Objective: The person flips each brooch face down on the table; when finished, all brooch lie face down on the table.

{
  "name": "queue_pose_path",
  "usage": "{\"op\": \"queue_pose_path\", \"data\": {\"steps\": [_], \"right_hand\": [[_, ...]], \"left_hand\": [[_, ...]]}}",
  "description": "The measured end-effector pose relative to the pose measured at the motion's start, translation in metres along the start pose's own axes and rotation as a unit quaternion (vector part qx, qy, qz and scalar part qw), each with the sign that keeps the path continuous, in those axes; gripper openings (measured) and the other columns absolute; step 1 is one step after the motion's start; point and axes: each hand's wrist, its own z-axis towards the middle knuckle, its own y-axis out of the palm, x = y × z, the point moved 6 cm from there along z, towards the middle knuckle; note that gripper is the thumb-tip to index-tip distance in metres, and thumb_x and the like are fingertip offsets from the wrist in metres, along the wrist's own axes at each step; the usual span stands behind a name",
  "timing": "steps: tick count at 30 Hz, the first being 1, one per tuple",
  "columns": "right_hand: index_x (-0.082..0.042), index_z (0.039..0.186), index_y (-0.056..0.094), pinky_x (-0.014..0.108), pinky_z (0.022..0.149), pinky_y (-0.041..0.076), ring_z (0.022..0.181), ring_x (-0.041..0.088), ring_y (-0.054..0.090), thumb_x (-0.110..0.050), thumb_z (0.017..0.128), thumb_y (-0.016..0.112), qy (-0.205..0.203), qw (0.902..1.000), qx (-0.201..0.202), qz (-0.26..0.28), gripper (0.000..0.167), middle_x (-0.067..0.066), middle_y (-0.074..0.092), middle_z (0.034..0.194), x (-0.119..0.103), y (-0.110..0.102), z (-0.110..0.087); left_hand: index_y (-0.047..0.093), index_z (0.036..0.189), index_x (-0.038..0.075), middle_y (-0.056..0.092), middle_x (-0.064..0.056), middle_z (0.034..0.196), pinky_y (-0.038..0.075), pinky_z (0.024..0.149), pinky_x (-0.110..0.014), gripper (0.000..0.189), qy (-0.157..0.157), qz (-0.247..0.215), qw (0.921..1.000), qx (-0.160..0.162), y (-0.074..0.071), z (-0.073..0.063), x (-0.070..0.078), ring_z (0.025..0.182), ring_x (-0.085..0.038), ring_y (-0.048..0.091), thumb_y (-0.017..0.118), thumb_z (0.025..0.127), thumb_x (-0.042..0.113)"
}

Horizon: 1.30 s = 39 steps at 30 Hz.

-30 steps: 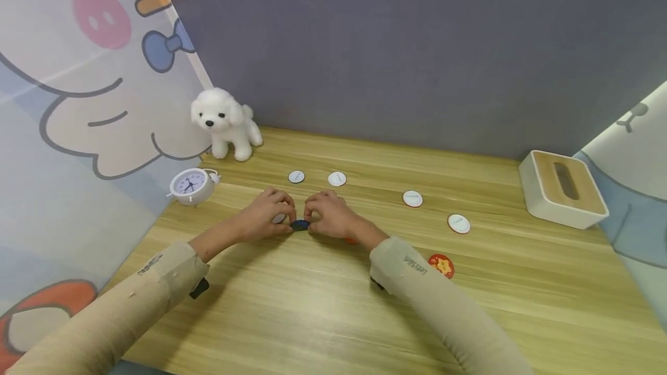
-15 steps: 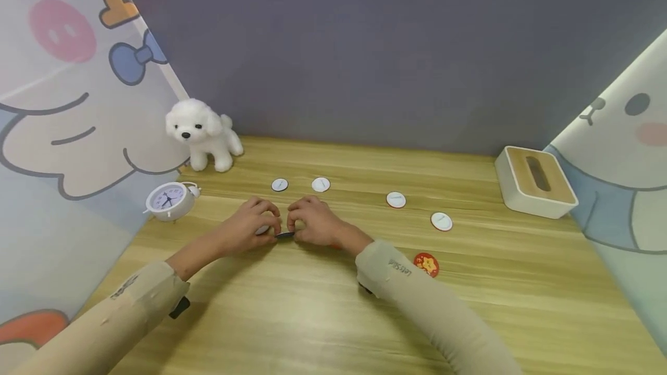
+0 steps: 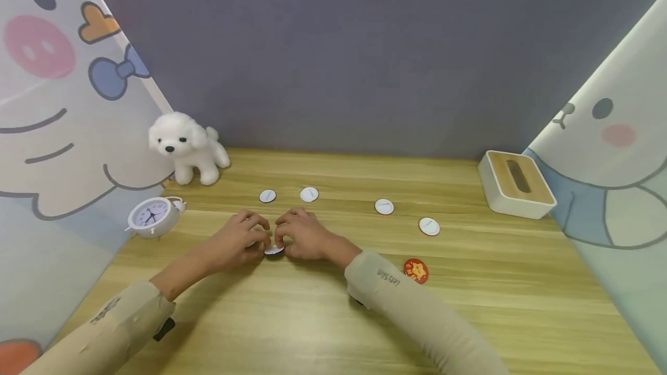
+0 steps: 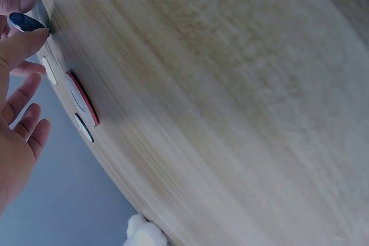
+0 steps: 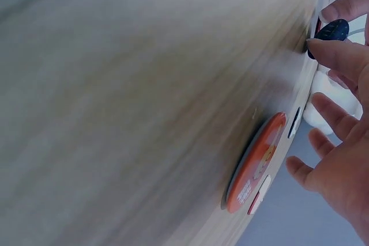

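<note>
The left hand (image 3: 245, 239) and right hand (image 3: 302, 235) are pinching a disc (image 3: 273, 250) between them over the counter (image 3: 292, 328), their fingers (image 5: 337, 53) nearly meeting across it, and its white side is now replacing its dark face on top, so the turn-over is probably nearing completion

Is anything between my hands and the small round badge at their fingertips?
Nothing visible: the left hand and right hand both touch the round badge directly. The red star badge lies well to the right.
</note>
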Motion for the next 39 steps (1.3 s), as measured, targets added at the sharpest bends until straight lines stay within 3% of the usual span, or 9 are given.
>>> {"op": "queue_pose_path", "data": {"steps": [19,26,33,39], "right_hand": [[-0.028,0.092,0.069,0.052,0.112,0.035,0.142,0.022,0.035,-0.020,0.089,0.068,0.005,0.9999,-0.015,-0.003,0.008,-0.002,0.054,0.146,-0.005,0.008,0.001],[-0.029,0.094,0.069,0.054,0.111,0.036,0.142,0.024,0.036,-0.022,0.089,0.068,0.015,0.9998,-0.014,-0.004,0.009,-0.002,0.054,0.146,0.000,0.004,0.001],[-0.027,0.110,0.071,0.055,0.109,0.037,0.141,0.025,0.040,-0.026,0.091,0.068,0.026,0.9996,-0.003,0.004,0.020,-0.002,0.055,0.145,0.009,-0.012,-0.003],[-0.024,0.120,0.069,0.057,0.111,0.035,0.141,0.026,0.038,-0.028,0.094,0.066,0.033,0.9991,-0.004,0.025,0.027,-0.001,0.054,0.146,0.015,-0.019,-0.007]], "left_hand": [[0.070,0.085,0.023,0.067,-0.005,0.107,0.047,0.086,-0.050,0.022,0.020,0.006,0.9992,0.034,-0.001,-0.011,0.001,0.104,-0.029,0.055,0.086,0.074,0.012],[0.071,0.087,0.023,0.066,-0.004,0.109,0.047,0.087,-0.050,0.020,-0.001,0.001,0.9998,0.021,-0.002,-0.010,-0.002,0.106,-0.028,0.055,0.086,0.076,0.015],[0.070,0.093,0.022,0.066,-0.003,0.108,0.046,0.090,-0.050,0.023,-0.019,-0.017,0.9995,0.019,-0.003,0.000,-0.006,0.104,-0.028,0.055,0.085,0.076,0.016],[0.071,0.099,0.020,0.065,-0.001,0.109,0.046,0.092,-0.047,0.020,-0.034,-0.017,0.9992,0.005,-0.004,0.006,-0.006,0.104,-0.025,0.056,0.082,0.082,0.023]]}}
